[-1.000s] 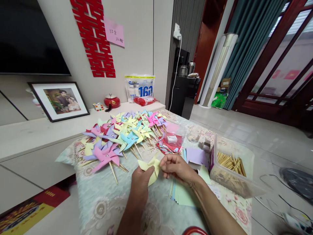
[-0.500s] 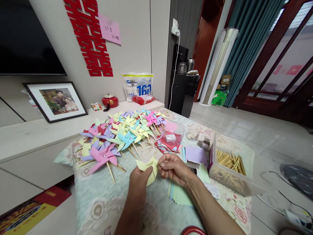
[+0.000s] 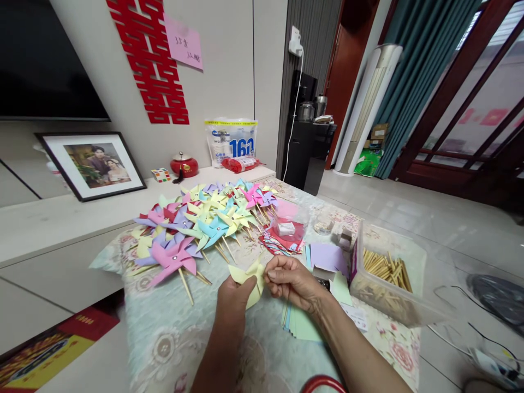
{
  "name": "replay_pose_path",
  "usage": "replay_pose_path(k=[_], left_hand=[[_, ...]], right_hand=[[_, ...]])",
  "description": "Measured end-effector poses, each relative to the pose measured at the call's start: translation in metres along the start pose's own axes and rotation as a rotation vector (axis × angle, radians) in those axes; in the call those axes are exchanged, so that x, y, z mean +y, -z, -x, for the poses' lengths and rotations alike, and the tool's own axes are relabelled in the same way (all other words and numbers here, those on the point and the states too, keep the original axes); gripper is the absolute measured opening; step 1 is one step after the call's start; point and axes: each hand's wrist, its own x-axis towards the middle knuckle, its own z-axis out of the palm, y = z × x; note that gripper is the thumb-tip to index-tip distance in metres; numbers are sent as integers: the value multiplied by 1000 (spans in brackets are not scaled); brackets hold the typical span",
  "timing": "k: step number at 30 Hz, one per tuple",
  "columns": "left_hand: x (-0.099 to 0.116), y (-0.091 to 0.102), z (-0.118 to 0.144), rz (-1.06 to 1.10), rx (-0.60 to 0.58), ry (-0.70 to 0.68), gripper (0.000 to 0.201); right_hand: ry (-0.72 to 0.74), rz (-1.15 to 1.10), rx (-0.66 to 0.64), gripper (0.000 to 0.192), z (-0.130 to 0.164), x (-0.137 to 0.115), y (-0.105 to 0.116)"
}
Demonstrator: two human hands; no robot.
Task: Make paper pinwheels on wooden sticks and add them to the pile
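Note:
My left hand (image 3: pixel 234 297) is closed on a pale yellow paper pinwheel (image 3: pixel 254 297), with the thumb pressed on its middle. Beside it, my right hand (image 3: pixel 292 281) is closed in a pinch at the pinwheel's right edge; whatever lies between its fingertips is too small to make out. Behind both hands lies a heap of finished paper pinwheels (image 3: pixel 219 229) on sticks, in pink, purple, yellow, blue and red. Under my right forearm, a stack of green and blue paper sheets (image 3: pixel 303 325) is partly hidden.
A clear plastic box (image 3: pixel 385 305) of short wooden sticks (image 3: pixel 387 267) stands on the right. Purple paper (image 3: pixel 327 257) and a clear bag (image 3: pixel 286 229) lie near it on the floral tablecloth (image 3: pixel 184 327). A red ring-shaped object (image 3: pixel 323 382) shows at the bottom edge.
The camera view has shifted very slightly. Both hands and the yellow pinwheel stay in almost the same position and grip.

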Motion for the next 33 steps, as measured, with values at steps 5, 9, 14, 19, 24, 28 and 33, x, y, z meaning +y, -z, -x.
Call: replay_pose_path(k=[5, 9, 14, 19, 24, 28, 33], left_hand=[[-1, 0, 0, 21, -8, 5, 37], [-2, 1, -1, 55, -37, 18, 38], [-1, -1, -1, 69, -1, 18, 39], [6, -8, 5, 141, 11, -5, 37], [10, -13, 9, 202, 18, -31, 39], [13, -14, 11, 216, 3, -39, 40], [19, -17, 17, 162, -5, -62, 37]], right_hand=[[10, 35, 14, 33, 0, 1, 2], [25, 89, 45, 32, 0, 1, 2], [51, 163, 65, 35, 1, -2, 1], [163, 372, 112, 31, 2, -5, 0], [346, 688, 186, 23, 7, -10, -8], [511, 926, 246, 15, 10, -10, -14], [476, 949, 229, 12, 7, -5, -12]])
